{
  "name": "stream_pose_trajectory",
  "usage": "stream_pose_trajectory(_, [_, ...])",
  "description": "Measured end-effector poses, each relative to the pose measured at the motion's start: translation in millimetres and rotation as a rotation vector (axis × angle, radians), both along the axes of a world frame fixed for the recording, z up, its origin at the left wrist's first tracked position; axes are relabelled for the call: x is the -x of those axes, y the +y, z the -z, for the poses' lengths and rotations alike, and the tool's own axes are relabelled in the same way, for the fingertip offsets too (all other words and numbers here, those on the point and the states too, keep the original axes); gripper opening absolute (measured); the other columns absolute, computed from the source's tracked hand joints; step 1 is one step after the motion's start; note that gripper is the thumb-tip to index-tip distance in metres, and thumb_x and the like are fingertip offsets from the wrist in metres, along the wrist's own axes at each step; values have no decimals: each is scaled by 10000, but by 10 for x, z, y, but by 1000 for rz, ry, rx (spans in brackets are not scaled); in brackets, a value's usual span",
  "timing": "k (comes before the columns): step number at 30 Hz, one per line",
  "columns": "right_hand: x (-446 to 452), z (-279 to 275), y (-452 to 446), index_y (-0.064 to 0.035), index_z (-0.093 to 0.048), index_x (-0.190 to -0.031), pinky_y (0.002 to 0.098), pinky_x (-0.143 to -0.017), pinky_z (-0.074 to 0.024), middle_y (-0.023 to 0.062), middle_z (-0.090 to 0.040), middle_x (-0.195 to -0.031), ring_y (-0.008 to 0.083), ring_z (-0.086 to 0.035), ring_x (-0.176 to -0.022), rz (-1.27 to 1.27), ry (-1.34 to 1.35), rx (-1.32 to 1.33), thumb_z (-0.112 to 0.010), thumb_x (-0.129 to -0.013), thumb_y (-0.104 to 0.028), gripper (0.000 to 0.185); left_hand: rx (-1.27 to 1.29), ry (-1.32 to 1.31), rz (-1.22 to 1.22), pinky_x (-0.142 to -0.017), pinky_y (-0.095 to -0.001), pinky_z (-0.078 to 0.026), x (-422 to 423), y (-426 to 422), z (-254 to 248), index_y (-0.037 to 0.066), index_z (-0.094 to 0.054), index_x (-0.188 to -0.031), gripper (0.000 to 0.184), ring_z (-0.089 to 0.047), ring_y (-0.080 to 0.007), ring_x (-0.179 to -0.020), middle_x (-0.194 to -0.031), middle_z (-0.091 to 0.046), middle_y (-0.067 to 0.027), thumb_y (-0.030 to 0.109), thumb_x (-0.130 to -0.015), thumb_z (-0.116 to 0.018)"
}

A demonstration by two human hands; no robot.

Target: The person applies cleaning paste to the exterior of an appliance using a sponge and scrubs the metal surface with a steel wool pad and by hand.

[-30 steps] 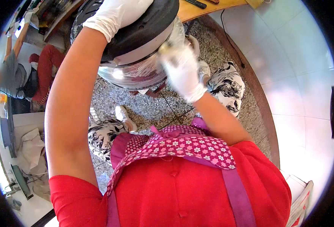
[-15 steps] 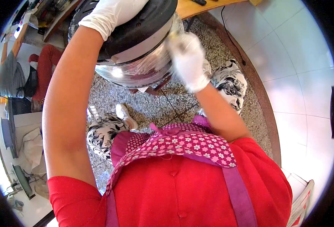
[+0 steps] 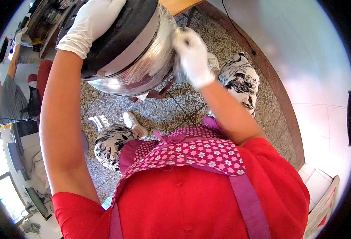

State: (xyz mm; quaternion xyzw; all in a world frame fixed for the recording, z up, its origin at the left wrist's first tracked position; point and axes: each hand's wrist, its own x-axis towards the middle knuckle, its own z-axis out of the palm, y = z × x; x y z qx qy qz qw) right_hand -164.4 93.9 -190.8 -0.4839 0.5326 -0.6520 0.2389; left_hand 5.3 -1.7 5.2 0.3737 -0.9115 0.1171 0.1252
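Observation:
A large round appliance with a black base (image 3: 121, 42) and a shiny metal side (image 3: 137, 75) is tilted at the top of the view. My left hand (image 3: 100, 20), in a white glove, lies on the black base, its fingertips cut off by the frame's edge. Beside the metal side is my right hand (image 3: 192, 53), also gloved, its fingers curled round something small and yellowish that is too blurred to name. Whitish streaks cover the metal near that hand.
A wooden tabletop (image 3: 177, 6) shows at the top. Beneath the appliance is part of a dark red stand (image 3: 155, 95) on the speckled floor (image 3: 175, 109). A black cable (image 3: 239, 34) runs by the white wall. At the left sits another person (image 3: 14, 99).
The appliance and my left hand have shifted left in the view and tilted further. My right hand has moved up and down along the metal side and is now slightly higher.

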Motion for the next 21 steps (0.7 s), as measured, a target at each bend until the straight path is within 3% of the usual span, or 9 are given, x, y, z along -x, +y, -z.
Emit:
stream_pose_trajectory(3, [183,-234,-454,36,-627,-758,382,-517,-449,156,-567,-681,216,-522,-496,-123,-483,-323,-568,-971,-266,374,8,28,44,-1131,-410,-322,7,-28,28,-14,-533,-1331,430,-449,-399,-1310,-1371,-513,-264,216,-987,-417])
stream_pose_trajectory(5, [117,-144,-328,38,-613,-751,390,-533,-458,157,-564,-671,243,-528,-498,-51,-236,-245,-566,-975,-255,373,13,-3,27,-1133,-407,-318,2,-16,-4,-27,-527,-1332,432,-448,-390,-1316,-1372,-514,-264,210,-987,-419])
stream_pose_trajectory(7, [-79,-75,45,12,-607,-729,364,-669,-493,150,-586,-703,269,-603,-697,82,84,21,-644,-910,-166,256,-54,-1,32,-1136,-405,-311,12,-10,-30,-41,-527,-1329,441,-450,-375,-1323,-1369,-520,-264,219,-987,-428])
stream_pose_trajectory(9, [-353,8,397,-34,-620,-763,347,-727,-495,127,-607,-791,276,-595,-731,73,63,244,-710,-821,-33,106,-93,19,87,-1161,-374,-266,-201,-299,91,-9,-481,-1388,466,-407,-325,-1371,-1433,-480,-209,243,-1002,-419])
stream_pose_trajectory(11, [-481,67,357,-29,-618,-743,346,-718,-491,135,-590,-756,273,-591,-748,34,-182,176,-691,-861,-103,158,-134,35,152,-1185,-343,-222,-217,-377,128,23,-436,-1448,496,-364,-274,-1419,-1496,-440,-155,266,-1016,-411])
stream_pose_trajectory(14, [-46,-283,-63,0,-612,-725,380,-631,-480,163,-568,-664,260,-566,-600,41,-38,-112,-587,-964,-268,360,-169,127,88,-1171,-330,-244,-176,-283,111,21,-476,-1423,479,-380,-264,-1411,-1478,-464,-158,256,-1009,-419])
stream_pose_trajectory(16, [211,-328,-533,10,-643,-857,355,-681,-488,38,-604,-698,152,-562,-694,-171,-398,-359,-585,-986,-286,328,-178,124,73,-1170,-330,-244,-150,-268,102,23,-473,-1425,480,-380,-263,-1411,-1479,-461,-161,254,-1008,-420])
stream_pose_trajectory(17, [237,-21,-888,24,-651,-871,363,-667,-480,86,-614,-700,199,-571,-672,-94,-236,-251,-556,-996,-306,365,-191,125,53,-1170,-330,-245,-137,-264,95,26,-470,-1428,481,-379,-261,-1411,-1481,-458,-164,252,-1007,-421])
stream_pose_trajectory(21, [92,-318,-124,9,-638,-795,400,-785,-483,189,-581,-763,307,-564,-731,8,127,-225,-529,-997,-285,373,-55,106,13,-1153,-379,-283,-122,-288,176,120,-485,-1434,491,-405,-357,-1375,-1452,-460,-226,335,-1002,-393])
